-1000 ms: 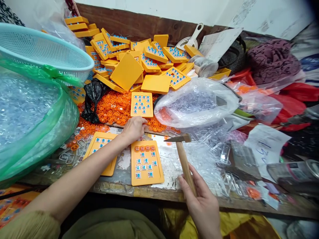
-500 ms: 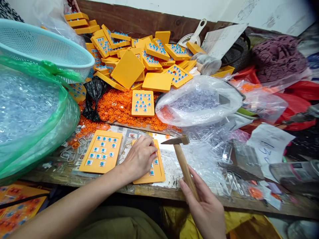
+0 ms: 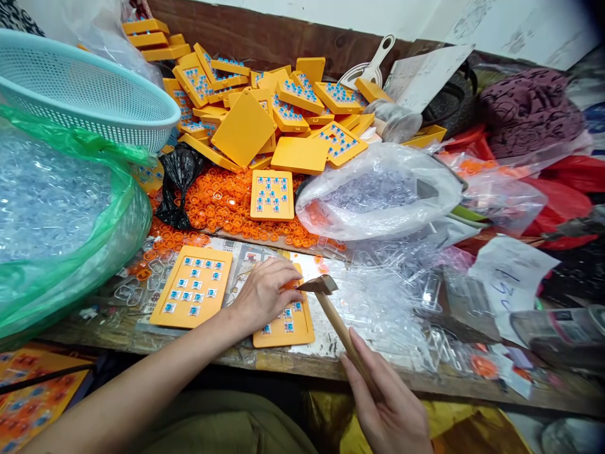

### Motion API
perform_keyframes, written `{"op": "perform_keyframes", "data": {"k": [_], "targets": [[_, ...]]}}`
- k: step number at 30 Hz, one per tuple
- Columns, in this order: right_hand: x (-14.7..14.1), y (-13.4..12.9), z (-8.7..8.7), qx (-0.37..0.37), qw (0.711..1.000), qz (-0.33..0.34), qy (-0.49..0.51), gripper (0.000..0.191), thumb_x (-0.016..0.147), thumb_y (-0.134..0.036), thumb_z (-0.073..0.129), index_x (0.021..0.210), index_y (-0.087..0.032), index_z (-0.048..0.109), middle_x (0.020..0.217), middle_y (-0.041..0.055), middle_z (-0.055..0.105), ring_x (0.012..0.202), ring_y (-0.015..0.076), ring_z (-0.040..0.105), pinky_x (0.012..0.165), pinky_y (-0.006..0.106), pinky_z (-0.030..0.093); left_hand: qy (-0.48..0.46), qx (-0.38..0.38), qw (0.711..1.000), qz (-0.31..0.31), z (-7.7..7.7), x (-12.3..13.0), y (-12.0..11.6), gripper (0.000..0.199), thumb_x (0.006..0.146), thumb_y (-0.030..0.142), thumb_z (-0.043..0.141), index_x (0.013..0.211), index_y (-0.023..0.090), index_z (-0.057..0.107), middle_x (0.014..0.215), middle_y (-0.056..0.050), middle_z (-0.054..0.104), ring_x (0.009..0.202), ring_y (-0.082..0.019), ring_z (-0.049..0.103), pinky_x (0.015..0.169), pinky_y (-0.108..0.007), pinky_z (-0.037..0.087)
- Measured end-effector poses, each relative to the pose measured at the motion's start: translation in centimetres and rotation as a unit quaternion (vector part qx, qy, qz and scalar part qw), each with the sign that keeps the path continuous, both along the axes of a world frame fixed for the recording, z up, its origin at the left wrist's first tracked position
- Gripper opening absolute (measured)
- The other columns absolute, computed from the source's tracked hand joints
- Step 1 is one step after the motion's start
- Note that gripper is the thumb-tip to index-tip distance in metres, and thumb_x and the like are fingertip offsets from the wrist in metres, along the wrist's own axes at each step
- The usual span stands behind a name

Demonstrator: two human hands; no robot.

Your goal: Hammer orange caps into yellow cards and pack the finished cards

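A hammer (image 3: 343, 328) with a wooden handle is gripped in my right hand (image 3: 385, 397). Its metal head hovers by the fingertips of my left hand (image 3: 267, 287), over the right side of a yellow plastic panel (image 3: 302, 334). My left hand rests on that panel with fingers bent and pressed together. A bit of orange shows at the fingertips, but what they hold is mostly hidden. Small clear pieces with blue centres are set in the panel. To the left lies a second yellow panel (image 3: 212, 265) with similar blue pieces.
Behind are a yellow panel (image 3: 271, 213) on a heap of orange rings (image 3: 220, 192), and piled yellow panels (image 3: 243, 129). A green bag (image 3: 135, 214) and blue basket (image 3: 163, 123) stand left. A white bag (image 3: 326, 221) of clear pieces lies right of the rings.
My right hand has tilted the hammer, bringing its head down and left to my left fingertips. My left hand stays on the same panel, its fingers slightly shifted.
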State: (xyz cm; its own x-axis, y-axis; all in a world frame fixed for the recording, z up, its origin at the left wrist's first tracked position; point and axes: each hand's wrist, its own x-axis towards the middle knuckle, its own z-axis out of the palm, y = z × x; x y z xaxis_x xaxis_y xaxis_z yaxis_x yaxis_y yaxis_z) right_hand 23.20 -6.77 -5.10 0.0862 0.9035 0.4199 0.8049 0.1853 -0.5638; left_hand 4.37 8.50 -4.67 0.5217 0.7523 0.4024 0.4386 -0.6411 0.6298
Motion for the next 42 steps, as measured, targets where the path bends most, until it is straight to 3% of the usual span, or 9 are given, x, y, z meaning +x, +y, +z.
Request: {"op": "perform_keyframes", "data": {"k": [5, 9, 16, 23, 28, 33, 37, 39, 42], "targets": [[-0.1, 0.0, -0.6, -0.011, 1.000, -0.014, 0.014, 0.044, 0.084, -0.013, 0.059, 0.127, -0.022, 0.058, 0.115, 0.0044, 0.069, 0.096, 0.0203, 0.070, 0.084, 0.025, 0.057, -0.002, 0.070, 0.997, 0.039, -0.3, -0.1, -0.5, 0.007, 0.074, 0.019, 0.071, 0.077, 0.014, 0.067, 0.092, -0.011, 0.070, 0.087, -0.023, 0.066, 0.080, -0.038, 0.054], [-0.1, -0.3, -0.8, -0.014, 0.999, -0.033, 0.027, 0.038, 0.083, -0.016, 0.061, 0.121, -0.020, 0.062, 0.113, 0.0051, 0.070, 0.095, 0.0211, 0.070, 0.084, 0.026, 0.057, 0.012, 0.050, 0.997, 0.063, -0.1, 0.2, -1.0, 0.005, 0.072, 0.011, 0.067, 0.075, 0.015, 0.069, 0.090, -0.010, 0.071, 0.085, -0.023, 0.067, 0.078, -0.037, 0.056], [-0.6, -0.4, 0.1, 0.004, 0.995, -0.084, 0.061, 0.039, 0.082, -0.017, 0.063, 0.121, -0.020, 0.063, 0.111, 0.0056, 0.071, 0.090, 0.0217, 0.072, 0.080, 0.028, 0.059, 0.007, 0.054, 0.997, 0.061, 0.3, 0.6, -0.9, 0.008, 0.077, 0.015, 0.062, 0.079, 0.016, 0.071, 0.099, -0.010, 0.071, 0.091, -0.023, 0.066, 0.085, -0.042, 0.053], [-0.2, 0.5, 0.9, -0.012, 1.000, 0.000, 0.007, 0.046, 0.085, -0.012, 0.057, 0.129, -0.025, 0.056, 0.109, 0.0041, 0.071, 0.091, 0.0187, 0.070, 0.077, 0.023, 0.056, 0.012, 0.044, 0.998, 0.047, 0.1, 0.6, -0.9, 0.011, 0.079, 0.016, 0.062, 0.079, 0.013, 0.073, 0.094, -0.011, 0.072, 0.086, -0.024, 0.065, 0.081, -0.041, 0.054], [-0.4, 0.4, 1.5, 0.034, 0.999, -0.032, 0.027, 0.056, 0.082, -0.005, 0.060, 0.131, -0.032, 0.053, 0.105, 0.0018, 0.071, 0.086, 0.0152, 0.069, 0.079, 0.023, 0.053, -0.014, 0.019, 0.998, 0.059, -0.1, 0.5, -0.9, 0.007, 0.075, 0.014, 0.066, 0.076, 0.015, 0.074, 0.091, -0.010, 0.073, 0.085, -0.023, 0.066, 0.079, -0.039, 0.055], [0.0, 0.2, 0.6, -0.047, 0.998, 0.030, 0.003, 0.048, 0.087, -0.010, 0.054, 0.132, -0.028, 0.053, 0.106, 0.0019, 0.071, 0.089, 0.0134, 0.070, 0.076, 0.017, 0.054, -0.003, 0.016, 0.998, 0.065, 0.0, 0.5, -1.3, 0.008, 0.074, 0.013, 0.067, 0.076, 0.016, 0.075, 0.093, -0.010, 0.073, 0.088, -0.024, 0.067, 0.084, -0.041, 0.054], [-0.1, 0.3, -0.1, -0.081, 0.989, -0.074, 0.098, 0.037, 0.083, -0.026, 0.062, 0.120, -0.022, 0.064, 0.115, 0.0046, 0.069, 0.100, 0.0208, 0.068, 0.087, 0.026, 0.054, -0.013, -0.072, 0.994, 0.082, 1.1, -0.2, 0.3, 0.012, 0.071, 0.024, 0.073, 0.080, 0.017, 0.075, 0.096, -0.010, 0.074, 0.089, -0.023, 0.069, 0.083, -0.038, 0.056], [-0.5, 0.4, -0.1, -0.120, 0.967, -0.145, 0.173, 0.042, 0.079, -0.035, 0.066, 0.118, -0.021, 0.065, 0.119, 0.0050, 0.067, 0.106, 0.0237, 0.065, 0.092, 0.030, 0.052, 0.018, -0.092, 0.989, 0.110, 1.6, -0.5, 2.2, 0.014, 0.079, 0.026, 0.065, 0.085, 0.017, 0.075, 0.098, -0.008, 0.073, 0.090, -0.020, 0.068, 0.084, -0.035, 0.055], [-1.3, 0.8, 0.1, -0.156, 0.925, -0.206, 0.280, 0.053, 0.074, -0.045, 0.069, 0.121, -0.021, 0.063, 0.123, 0.0052, 0.064, 0.114, 0.0269, 0.060, 0.099, 0.038, 0.046, 0.116, -0.065, 0.982, 0.135, 1.9, -0.4, 5.6, 0.020, 0.083, 0.015, 0.056, 0.093, 0.014, 0.073, 0.101, -0.010, 0.072, 0.098, -0.022, 0.065, 0.092, -0.037, 0.050]]}}
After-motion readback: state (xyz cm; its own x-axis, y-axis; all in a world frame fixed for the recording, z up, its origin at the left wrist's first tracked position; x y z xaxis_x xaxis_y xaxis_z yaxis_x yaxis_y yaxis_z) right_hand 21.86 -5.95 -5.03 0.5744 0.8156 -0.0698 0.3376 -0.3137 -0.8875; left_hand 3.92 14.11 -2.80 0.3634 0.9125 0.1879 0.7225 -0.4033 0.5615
